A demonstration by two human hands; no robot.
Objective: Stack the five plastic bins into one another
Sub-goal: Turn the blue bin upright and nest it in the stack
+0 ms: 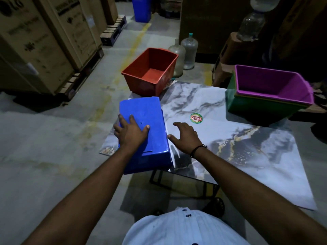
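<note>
A blue bin [143, 112] lies upside down on the left edge of the marble table [238, 147], its bottom facing up. My left hand [130, 132] rests flat on that bottom, fingers spread. My right hand [185, 137] hovers open just right of the blue bin, thumb near its side. A red bin [150, 71] stands upright at the table's far left corner. At the far right, a purple bin [272, 85] sits nested in a yellow one, only its rim showing, inside a green bin [247, 105].
Large cardboard boxes [44, 41] on pallets line the left. Clear water jugs [189, 50] stand on the floor behind the red bin. A blue drum [142, 7] is far back. A round sticker [196, 118] marks the tabletop.
</note>
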